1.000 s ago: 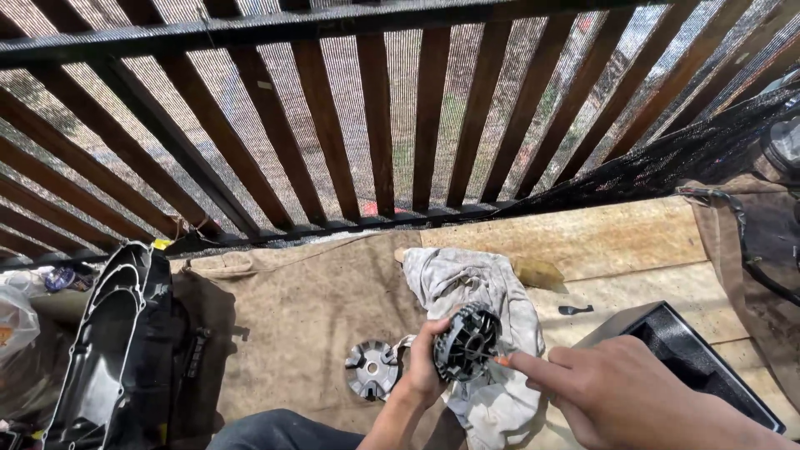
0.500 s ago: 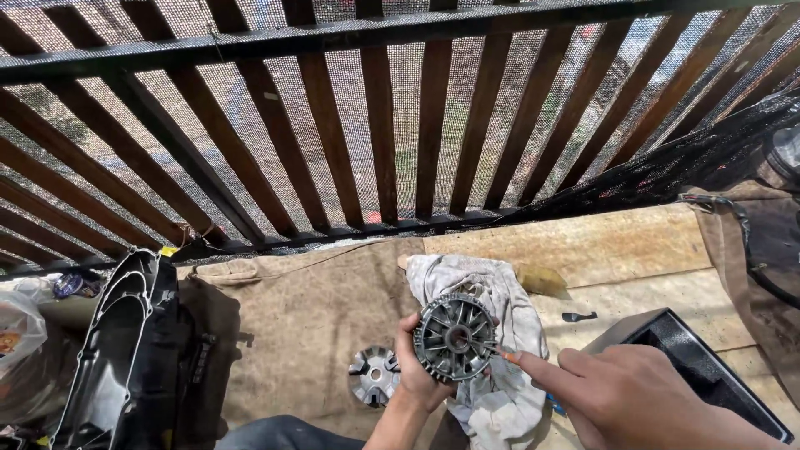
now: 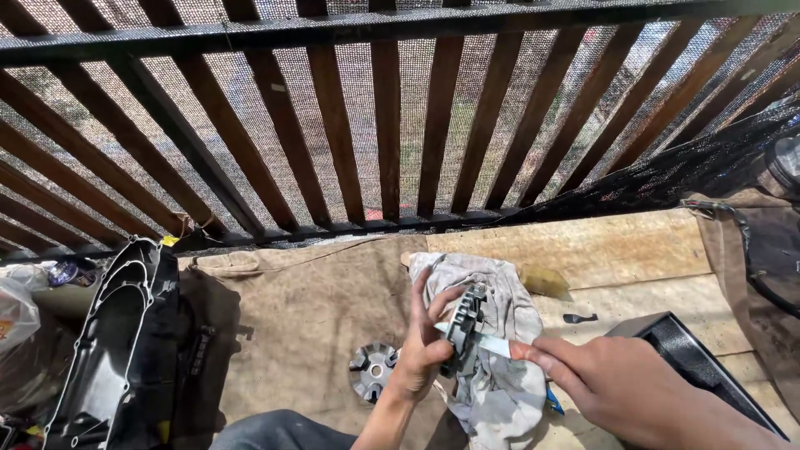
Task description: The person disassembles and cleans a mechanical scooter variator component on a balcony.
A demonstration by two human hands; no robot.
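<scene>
Pulley (image 3: 463, 327) now edge-on, left hand (image 3: 423, 350)

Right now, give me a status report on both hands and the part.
Left hand grips finned round metal part on edge. Right hand presses thin blade against it. Grey rag beneath; second round part lies on floor.

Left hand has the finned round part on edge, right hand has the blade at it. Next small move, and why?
Probably draw the blade slowly along the part's rim while holding it steady. The left hand grips the finned round part on edge over the grey rag, and the right hand has the blade's tip at its side, so contact looks made, though the exact spot is hidden.
</scene>
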